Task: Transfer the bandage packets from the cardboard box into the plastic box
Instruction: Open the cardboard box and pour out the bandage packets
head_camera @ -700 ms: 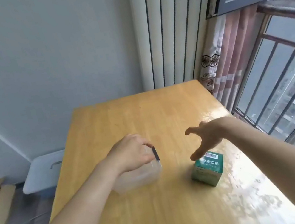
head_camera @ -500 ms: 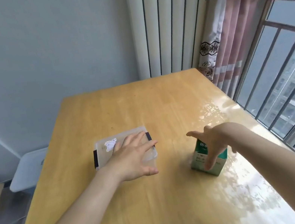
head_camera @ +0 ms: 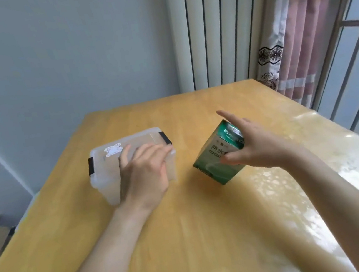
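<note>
Head view shows one desk [head_camera: 192,241] carrying two boxes, with two bare hands at work. One clear plastic box [head_camera: 103,173] sits on the left, lid on, with two black latches [head_camera: 91,167], one at each end, and one white sticker [head_camera: 112,149] on top. The left hand [head_camera: 144,173] lies flat on that lid, fingers relaxed, gripping nothing. Just to the right, the right hand [head_camera: 257,146] grasps the single green cardboard box [head_camera: 216,160], tilted, thumb on its near face. Whether its lowest corner touches the desk, I cannot tell.
</note>
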`<state>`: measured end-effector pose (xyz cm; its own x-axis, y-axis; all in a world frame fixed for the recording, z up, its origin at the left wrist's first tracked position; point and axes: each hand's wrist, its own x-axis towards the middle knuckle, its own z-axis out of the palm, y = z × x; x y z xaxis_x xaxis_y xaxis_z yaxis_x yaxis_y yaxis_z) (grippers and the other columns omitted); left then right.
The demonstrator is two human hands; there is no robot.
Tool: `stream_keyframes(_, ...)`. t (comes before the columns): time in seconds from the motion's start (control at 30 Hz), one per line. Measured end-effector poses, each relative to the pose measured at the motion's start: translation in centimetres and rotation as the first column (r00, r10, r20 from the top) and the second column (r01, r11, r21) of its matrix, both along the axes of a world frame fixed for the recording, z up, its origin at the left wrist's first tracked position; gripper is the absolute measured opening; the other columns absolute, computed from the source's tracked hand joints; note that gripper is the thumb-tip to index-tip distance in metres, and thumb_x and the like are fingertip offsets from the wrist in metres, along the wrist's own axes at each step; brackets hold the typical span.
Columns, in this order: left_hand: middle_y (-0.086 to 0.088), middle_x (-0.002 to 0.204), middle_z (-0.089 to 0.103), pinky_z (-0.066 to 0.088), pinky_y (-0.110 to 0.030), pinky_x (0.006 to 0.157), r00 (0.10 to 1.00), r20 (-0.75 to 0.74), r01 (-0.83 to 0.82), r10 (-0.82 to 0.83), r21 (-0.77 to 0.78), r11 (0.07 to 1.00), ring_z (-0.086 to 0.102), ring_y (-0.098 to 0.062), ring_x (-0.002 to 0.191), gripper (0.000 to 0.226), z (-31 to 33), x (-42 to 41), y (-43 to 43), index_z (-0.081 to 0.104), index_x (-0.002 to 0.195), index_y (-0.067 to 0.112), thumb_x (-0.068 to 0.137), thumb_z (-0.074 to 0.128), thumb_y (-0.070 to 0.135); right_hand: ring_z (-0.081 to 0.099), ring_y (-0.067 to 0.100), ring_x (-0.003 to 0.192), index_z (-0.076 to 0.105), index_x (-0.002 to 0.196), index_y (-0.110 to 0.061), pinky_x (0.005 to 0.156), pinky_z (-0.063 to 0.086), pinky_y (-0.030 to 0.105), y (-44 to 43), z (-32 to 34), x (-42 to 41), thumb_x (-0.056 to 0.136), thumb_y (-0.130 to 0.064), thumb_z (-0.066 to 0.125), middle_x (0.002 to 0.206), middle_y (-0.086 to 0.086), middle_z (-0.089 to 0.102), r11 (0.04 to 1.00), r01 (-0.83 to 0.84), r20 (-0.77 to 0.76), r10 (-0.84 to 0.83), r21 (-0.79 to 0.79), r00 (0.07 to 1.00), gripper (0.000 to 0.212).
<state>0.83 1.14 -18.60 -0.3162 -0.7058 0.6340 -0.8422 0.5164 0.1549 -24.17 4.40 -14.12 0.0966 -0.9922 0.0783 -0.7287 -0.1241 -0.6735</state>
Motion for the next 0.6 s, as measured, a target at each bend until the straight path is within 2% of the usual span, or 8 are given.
stream_keyframes(0.1, 0.008, 0.118, 0.066, 0.039, -0.034, 0.104, 0.945, -0.294, 0.143, -0.146, -0.031, 0.989, 0.057, -0.012, 0.113, 0.051, -0.5, -2.5, 1.9, 0.068, 0.114, 0.021, 0.069, 0.052, 0.002, 0.062, 0.019, 0.103, 0.025, 0.146, -0.045, 0.067, 0.06, 0.03, 1.2, -0.7, 0.0, 0.074, -0.023, 0.079, 0.126, 0.004, 0.049, 0.997, -0.077, 0.151, 0.081, -0.03, 0.985, 0.092)
stream_keyframes(0.13, 0.012, 0.12, 0.064, 0.039, -0.026, 0.104, 0.862, -0.465, 0.251, -0.203, 0.042, 0.967, 0.056, -0.005, 0.116, 0.049, 0.2, -3.3, 2.5, 0.066, 0.116, 0.024, 0.072, 0.053, 0.005, 0.064, 0.018, 0.103, 0.026, 0.146, -0.043, 0.07, 0.061, 0.033, 1.5, -0.8, 0.0, 0.074, -0.02, 0.08, 0.125, 0.002, 0.053, 0.994, -0.106, 0.184, 0.111, -0.036, 0.977, 0.093)
stream_keyframes(0.2, 0.02, 0.125, 0.062, 0.038, -0.021, 0.105, 0.642, -0.736, 0.509, -0.217, 0.198, 0.838, 0.051, 0.005, 0.12, 0.041, 1.4, -4.8, 3.6, 0.062, 0.118, 0.035, 0.082, 0.055, 0.018, 0.067, 0.016, 0.1, 0.028, 0.147, -0.041, 0.076, 0.06, 0.036, 2.0, -1.0, 0.1, 0.072, -0.02, 0.082, 0.118, -0.001, 0.059, 0.99, -0.126, 0.274, 0.138, -0.06, 0.952, 0.095)
stream_keyframes(0.27, 0.017, 0.126, 0.062, 0.044, -0.028, 0.101, 0.546, -0.817, 0.637, -0.184, 0.262, 0.725, 0.054, -0.001, 0.121, 0.036, 1.3, -6.1, 3.7, 0.058, 0.122, 0.042, 0.087, 0.056, 0.032, 0.068, 0.016, 0.098, 0.031, 0.146, -0.042, 0.081, 0.059, 0.036, 2.2, -1.3, 0.4, 0.069, -0.026, 0.083, 0.112, 0.0, 0.061, 0.991, -0.09, 0.415, 0.122, -0.095, 0.901, 0.095)
stream_keyframes(0.37, 0.008, 0.117, 0.066, 0.055, -0.031, 0.085, 0.519, -0.848, 0.589, -0.108, 0.263, 0.764, 0.064, -0.014, 0.109, 0.034, -0.1, -6.8, 4.4, 0.059, 0.121, 0.041, 0.087, 0.057, 0.042, 0.069, 0.019, 0.098, 0.037, 0.144, -0.037, 0.08, 0.059, 0.036, 2.3, -1.5, 0.7, 0.062, -0.032, 0.081, 0.113, 0.006, 0.062, 0.994, -0.022, 0.584, 0.081, -0.108, 0.808, 0.093)
stream_keyframes(0.47, 0.008, 0.111, 0.066, 0.058, -0.04, 0.08, 0.543, -0.837, 0.521, -0.064, 0.276, 0.808, 0.068, -0.016, 0.097, 0.029, -0.7, -6.4, 4.9, 0.061, 0.115, 0.039, 0.087, 0.062, 0.042, 0.071, 0.018, 0.096, 0.055, 0.133, -0.027, 0.081, 0.059, 0.037, 2.6, -1.6, 0.9, 0.06, -0.039, 0.08, 0.11, 0.008, 0.069, 0.998, 0.034, 0.689, 0.01, -0.05, 0.725, 0.078)
stream_keyframes(0.53, 0.009, 0.107, 0.067, 0.059, -0.043, 0.079, 0.577, -0.814, 0.493, -0.074, 0.274, 0.826, 0.069, -0.014, 0.092, 0.023, -0.6, -6.2, 5.3, 0.063, 0.113, 0.036, 0.09, 0.065, 0.036, 0.071, 0.015, 0.095, 0.067, 0.119, -0.023, 0.082, 0.059, 0.037, 2.9, -2.0, 1.2, 0.06, -0.047, 0.078, 0.106, 0.005, 0.073, 0.997, 0.063, 0.676, -0.019, -0.04, 0.737, 0.065)
stream_keyframes(0.6, 0.011, 0.107, 0.065, 0.056, -0.036, 0.084, 0.671, -0.73, 0.383, -0.129, 0.193, 0.904, 0.065, -0.01, 0.099, 0.022, -0.2, -6.0, 5.8, 0.064, 0.112, 0.033, 0.09, 0.066, 0.031, 0.072, 0.017, 0.092, 0.071, 0.11, -0.019, 0.079, 0.059, 0.036, 3.2, -2.1, 1.6, 0.061, -0.05, 0.077, 0.1, 0.005, 0.074, 0.994, 0.097, 0.691, -0.038, -0.046, 0.722, 0.058)
